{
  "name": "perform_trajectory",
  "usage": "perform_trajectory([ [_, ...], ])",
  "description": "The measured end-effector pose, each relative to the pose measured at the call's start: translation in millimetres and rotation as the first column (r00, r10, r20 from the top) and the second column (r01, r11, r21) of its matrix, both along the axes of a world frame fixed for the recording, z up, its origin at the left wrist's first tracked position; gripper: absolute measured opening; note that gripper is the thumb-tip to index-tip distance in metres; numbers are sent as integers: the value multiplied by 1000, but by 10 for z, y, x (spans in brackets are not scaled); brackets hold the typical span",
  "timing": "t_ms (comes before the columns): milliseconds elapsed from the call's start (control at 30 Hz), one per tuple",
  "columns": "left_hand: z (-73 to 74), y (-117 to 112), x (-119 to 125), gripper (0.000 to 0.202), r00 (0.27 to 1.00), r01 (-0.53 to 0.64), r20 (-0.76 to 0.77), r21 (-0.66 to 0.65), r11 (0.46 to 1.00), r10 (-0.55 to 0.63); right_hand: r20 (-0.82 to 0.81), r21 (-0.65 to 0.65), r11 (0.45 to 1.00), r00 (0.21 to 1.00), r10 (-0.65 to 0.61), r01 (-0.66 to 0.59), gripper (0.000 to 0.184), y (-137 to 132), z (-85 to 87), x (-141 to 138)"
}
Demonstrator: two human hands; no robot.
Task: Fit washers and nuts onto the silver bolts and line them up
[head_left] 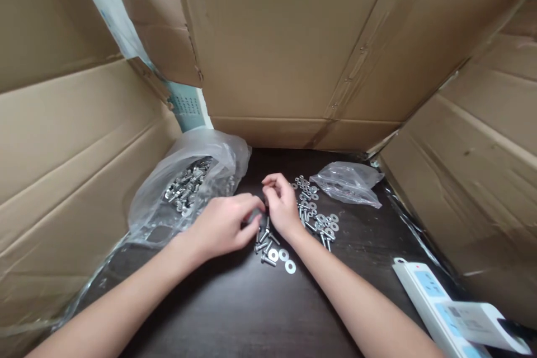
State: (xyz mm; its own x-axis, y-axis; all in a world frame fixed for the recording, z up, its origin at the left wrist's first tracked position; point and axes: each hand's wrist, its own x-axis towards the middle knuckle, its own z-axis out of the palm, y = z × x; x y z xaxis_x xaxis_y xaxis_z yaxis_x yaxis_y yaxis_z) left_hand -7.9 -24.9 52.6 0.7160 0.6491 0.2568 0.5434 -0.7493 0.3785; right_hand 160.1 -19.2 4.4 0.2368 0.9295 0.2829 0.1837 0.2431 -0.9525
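My left hand (229, 222) curls its fingers and thumb inward beside the plastic bag; whatever lies between the fingertips cannot be made out. Close to it, my right hand (282, 208) is bent at the fingers, with its fingertips turned toward the left hand and their contents hidden. Just below the two hands lies a small group of bolts (263, 244), with several flat washers (290, 266) at its near side. To the right of my right hand spreads a larger scatter of bolts, nuts and washers (312, 210), partly covered by that hand.
An open clear plastic bag (229, 148) at the left holds many bolts (184, 190). Another crumpled clear bag (348, 179) lies at the back right. A white power strip (423, 296) with a plug sits front right. Cardboard walls (293, 39) enclose the dark table (235, 307).
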Motion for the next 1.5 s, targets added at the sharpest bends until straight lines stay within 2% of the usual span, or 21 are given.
perform_trajectory([
  [67, -155, -9, 44, 27, 992, 126, -12, -58, 990, -127, -43, 19, 996, 996, -83, 84, 8, 78, 76, 113],
  [100, -222, -11, 44, 32, 988, 150, -14, -82, 985, -152, -26, 13, 993, 992, -121, 121, 7, 122, 127, 193],
  [233, -369, -22, 10, 45, 984, 178, -9, -112, 978, -180, 205, -144, 983, 975, -83, 114, 9, 260, 330, 587],
  [300, -391, -13, 20, 52, 982, 182, -28, -111, 977, -186, 419, -207, 971, 908, -22, 119, 14, 278, 381, 754],
  [367, -406, 6, 47, 55, 983, 170, -53, -111, 979, -177, 587, -260, 956, 808, 46, 135, 14, 267, 390, 866],
  [467, -429, 30, 79, 50, 986, 144, -71, -116, 983, -153, 689, -317, 935, 717, 110, 161, 13, 243, 370, 937],
  [667, -396, -12, 44, 44, 987, 162, 8, -74, 984, -162, 735, -367, 919, 650, 191, 146, 14, 247, 360, 961],
  [767, -384, -64, 50, 50, 964, 258, 72, 5, 966, -258, 751, -364, 922, 626, 209, 130, 13, 248, 350, 948],
  [867, -417, -118, 89, 48, 933, 346, 82, 72, 935, -351, 771, -402, 904, 587, 249, 145, 8, 234, 347, 901],
  [967, -469, -171, 133, 48, 919, 380, 68, 114, 918, -389, 805, -427, 883, 528, 272, 196, 15, 221, 351, 844],
  [1067, -503, -228, 170, 50, 925, 366, 49, 153, 918, -377, 827, -423, 878, 491, 273, 225, 18, 221, 352, 827],
  [1167, -517, -285, 211, 46, 932, 351, 30, 184, 918, -362, 822, -439, 872, 488, 293, 217, 15, 224, 368, 867],
  [1400, -616, -342, 349, 26, 948, 305, 7, 257, 917, -318, 754, -597, 778, 467, 462, 194, 22, 168, 479, 933],
  [1500, -627, -341, 384, 24, 958, 265, 32, 274, 924, -284, 768, -599, 769, 434, 471, 223, 26, 145, 494, 869],
])
